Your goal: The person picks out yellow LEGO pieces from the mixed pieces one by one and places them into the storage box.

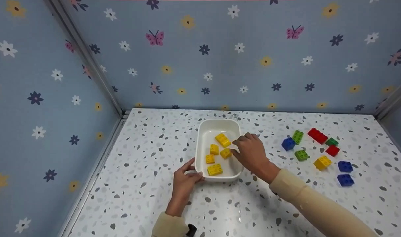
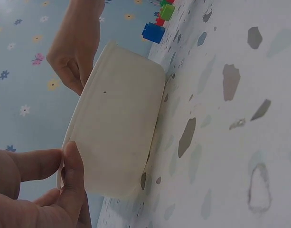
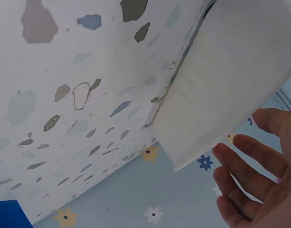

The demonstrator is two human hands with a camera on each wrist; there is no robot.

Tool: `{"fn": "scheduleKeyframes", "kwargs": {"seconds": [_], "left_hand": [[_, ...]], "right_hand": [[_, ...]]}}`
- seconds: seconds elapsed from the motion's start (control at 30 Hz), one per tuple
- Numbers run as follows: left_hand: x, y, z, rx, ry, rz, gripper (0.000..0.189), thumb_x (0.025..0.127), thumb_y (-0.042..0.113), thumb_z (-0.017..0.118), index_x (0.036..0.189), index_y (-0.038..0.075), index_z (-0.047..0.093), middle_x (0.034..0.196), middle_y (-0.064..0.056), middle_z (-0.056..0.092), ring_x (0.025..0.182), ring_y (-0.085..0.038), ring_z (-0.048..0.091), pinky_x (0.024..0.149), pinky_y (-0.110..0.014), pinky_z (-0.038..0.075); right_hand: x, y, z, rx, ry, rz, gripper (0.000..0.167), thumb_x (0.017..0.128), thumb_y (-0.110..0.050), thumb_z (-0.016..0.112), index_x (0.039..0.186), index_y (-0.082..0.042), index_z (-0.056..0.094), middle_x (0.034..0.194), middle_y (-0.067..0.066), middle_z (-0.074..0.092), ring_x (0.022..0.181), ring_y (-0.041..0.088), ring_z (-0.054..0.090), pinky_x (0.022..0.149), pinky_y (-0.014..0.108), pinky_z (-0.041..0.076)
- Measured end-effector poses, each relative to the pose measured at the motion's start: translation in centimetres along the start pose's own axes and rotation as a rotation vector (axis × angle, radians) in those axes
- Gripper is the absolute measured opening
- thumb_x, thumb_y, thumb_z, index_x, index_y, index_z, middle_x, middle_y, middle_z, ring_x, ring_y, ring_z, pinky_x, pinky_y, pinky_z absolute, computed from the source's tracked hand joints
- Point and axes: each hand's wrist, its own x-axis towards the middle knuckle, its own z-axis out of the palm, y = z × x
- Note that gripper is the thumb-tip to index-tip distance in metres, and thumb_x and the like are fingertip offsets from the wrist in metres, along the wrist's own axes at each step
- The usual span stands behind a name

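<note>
A white plastic tub [image 1: 229,168] stands on the speckled table with several yellow toy bricks [image 1: 214,169] lying in it. My left hand [image 1: 184,181] grips its near left corner, the thumb and fingers pinching the rim; the left wrist view shows this grip against the tub's outer wall [image 2: 121,109]. Over the tub's right side reaches my right hand [image 1: 253,154], close to a small yellow brick [image 1: 225,153]. In the right wrist view the right hand [image 3: 259,178] has loosely bent, spread fingers and nothing between them.
To the right lie loose bricks: a blue brick [image 1: 288,144], green bricks [image 1: 297,137], a long red brick [image 1: 317,135], a small red one [image 1: 332,150], a yellow one [image 1: 322,162] and two blue ones [image 1: 345,180]. A flowered wall panel [image 1: 220,65] closes off the back.
</note>
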Motion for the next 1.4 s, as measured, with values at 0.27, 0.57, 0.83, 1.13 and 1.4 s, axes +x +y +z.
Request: {"fn": "scheduleKeyframes", "kwargs": {"seconds": [0.27,0.57,0.83,1.13,1.4], "left_hand": [[0.0,-0.1,0.0,-0.005,0.006,-0.012,0.065,0.093,-0.011,0.070,0.155,-0.002,0.051,0.124,-0.021,0.053,0.087,-0.016,0.070,0.081,-0.032,0.067],[-0.1,0.0,-0.2,-0.012,-0.012,0.015,0.066,0.093,-0.011,0.070,0.155,-0.005,0.049,0.124,-0.022,0.053,0.086,-0.016,0.070,0.083,-0.034,0.067],[0.0,-0.1,-0.1,0.003,-0.003,0.005,0.066,0.093,-0.010,0.070,0.155,-0.004,0.049,0.125,-0.022,0.053,0.087,-0.016,0.070,0.083,-0.035,0.067],[0.0,0.0,0.1,-0.002,0.006,-0.004,0.063,0.093,-0.011,0.069,0.153,-0.002,0.053,0.123,-0.021,0.053,0.090,-0.022,0.071,0.081,-0.034,0.067],[0.0,-0.1,0.1,-0.022,-0.004,0.011,0.064,0.092,-0.012,0.069,0.153,-0.005,0.051,0.122,-0.022,0.053,0.090,-0.024,0.072,0.080,-0.032,0.066]], "right_hand": [[-0.9,1.1,-0.3,-0.003,0.055,-0.008,0.031,0.089,-0.028,0.087,0.111,-0.006,0.082,0.102,0.011,0.079,0.098,0.031,0.065,0.098,0.048,0.056],[-2.0,2.1,-0.6,-0.012,0.105,-0.006,0.030,0.089,-0.026,0.087,0.109,-0.005,0.082,0.103,0.012,0.079,0.100,0.033,0.066,0.101,0.050,0.056],[-2.7,3.1,-0.6,-0.002,0.137,-0.006,0.031,0.087,-0.024,0.089,0.110,-0.005,0.082,0.103,0.013,0.079,0.104,0.035,0.068,0.100,0.052,0.057],[-3.9,4.5,-0.7,-0.019,0.152,0.008,0.031,0.085,-0.021,0.091,0.108,-0.002,0.082,0.102,0.015,0.078,0.102,0.036,0.068,0.098,0.053,0.057],[-5.4,6.3,-0.6,-0.017,0.204,0.000,0.029,0.084,-0.017,0.090,0.106,-0.001,0.081,0.100,0.017,0.078,0.098,0.037,0.068,0.096,0.055,0.057]]}}
